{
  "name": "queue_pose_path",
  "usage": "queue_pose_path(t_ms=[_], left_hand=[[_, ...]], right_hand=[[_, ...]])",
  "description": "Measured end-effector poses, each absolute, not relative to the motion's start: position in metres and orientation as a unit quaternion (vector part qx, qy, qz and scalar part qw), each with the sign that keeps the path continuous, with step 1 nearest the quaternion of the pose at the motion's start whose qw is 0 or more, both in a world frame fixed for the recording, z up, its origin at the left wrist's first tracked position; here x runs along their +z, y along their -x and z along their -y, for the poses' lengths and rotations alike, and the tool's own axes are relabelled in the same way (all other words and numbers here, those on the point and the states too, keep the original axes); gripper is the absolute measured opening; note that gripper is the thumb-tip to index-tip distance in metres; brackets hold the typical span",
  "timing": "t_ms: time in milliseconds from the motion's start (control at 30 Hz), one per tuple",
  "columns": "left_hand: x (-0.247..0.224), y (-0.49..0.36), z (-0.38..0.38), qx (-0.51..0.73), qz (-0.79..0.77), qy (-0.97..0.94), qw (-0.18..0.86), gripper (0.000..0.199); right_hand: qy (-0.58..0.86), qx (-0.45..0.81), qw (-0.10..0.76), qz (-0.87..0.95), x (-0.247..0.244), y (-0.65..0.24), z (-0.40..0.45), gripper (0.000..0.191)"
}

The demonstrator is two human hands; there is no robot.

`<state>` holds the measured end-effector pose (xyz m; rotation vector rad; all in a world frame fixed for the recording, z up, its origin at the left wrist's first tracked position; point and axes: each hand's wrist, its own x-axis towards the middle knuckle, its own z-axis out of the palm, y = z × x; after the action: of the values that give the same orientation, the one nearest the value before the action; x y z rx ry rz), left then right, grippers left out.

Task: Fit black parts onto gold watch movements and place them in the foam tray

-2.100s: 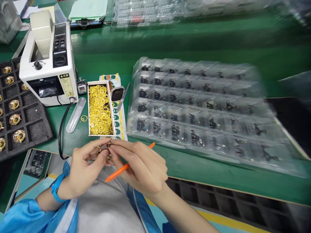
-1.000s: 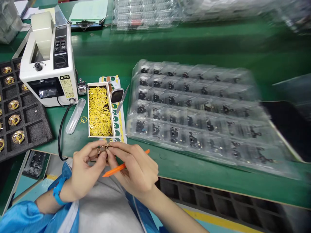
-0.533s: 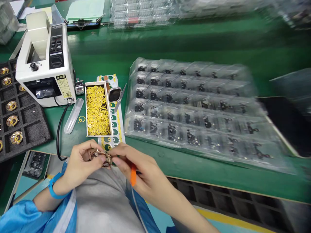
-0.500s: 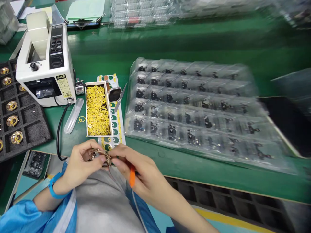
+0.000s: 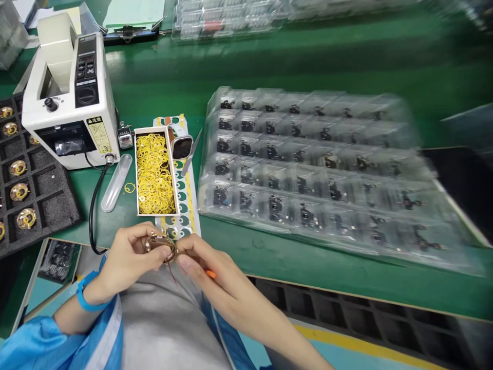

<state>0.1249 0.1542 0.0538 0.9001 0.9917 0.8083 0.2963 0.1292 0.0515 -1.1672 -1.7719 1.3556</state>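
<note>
Pinched between the thumb and fingers of my left hand (image 5: 134, 252) is a small round, ring-shaped metal part (image 5: 166, 246) with a thin reddish wire trailing down from it. My right hand (image 5: 211, 272) is closed, its thumb and index fingertips touching the ring's right edge. An orange tool (image 5: 210, 274) is tucked in that same hand; only a short bit shows between the fingers, so its kind is hidden. Just beyond my hands stands an open box (image 5: 177, 205) of yellow ring-shaped pieces (image 5: 155, 174), on a sheet of die-cut stickers (image 5: 194, 221).
A white tape dispenser (image 5: 69, 118) stands at left, beside a black foam tray (image 5: 57, 210) of round gold parts. Tweezers (image 5: 191, 154), a smartwatch (image 5: 182, 148) and a clear plastic piece (image 5: 116, 183) lie nearby. A large clear blister tray (image 5: 285, 226) holds black parts at right.
The ring part has turned in my left fingers and its opening shows more. My right hand has rotated, hiding most of the orange tool. The view has shifted slightly.
</note>
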Motion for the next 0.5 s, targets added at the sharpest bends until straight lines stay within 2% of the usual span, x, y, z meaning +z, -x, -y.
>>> queue_pose_path(t_ms=[133,200,267,333,433,500], left_hand=[[0.054,-0.123,-0.154,0.382,-0.428,-0.453,0.683,0.031],[0.051,-0.124,-0.153,0.397,-0.438,-0.493,0.638,0.029],[0.047,-0.125,-0.15,0.431,-0.46,-0.562,0.535,0.018],[0.04,-0.127,-0.147,0.469,-0.454,-0.657,0.377,0.009],[0.03,-0.128,-0.141,0.484,-0.408,-0.76,0.146,0.029],[0.028,-0.127,-0.139,0.473,-0.393,-0.785,0.075,0.038]], right_hand=[[0.458,0.528,0.316,0.642,0.051,-0.295,-0.129,0.042],[0.47,0.541,0.325,0.617,0.05,-0.292,-0.13,0.051],[0.486,0.565,0.339,0.575,0.049,-0.288,-0.131,0.057],[0.486,0.599,0.366,0.521,0.048,-0.284,-0.132,0.059],[0.465,0.656,0.415,0.425,0.044,-0.277,-0.131,0.054],[0.451,0.671,0.445,0.384,0.04,-0.274,-0.128,0.048]])
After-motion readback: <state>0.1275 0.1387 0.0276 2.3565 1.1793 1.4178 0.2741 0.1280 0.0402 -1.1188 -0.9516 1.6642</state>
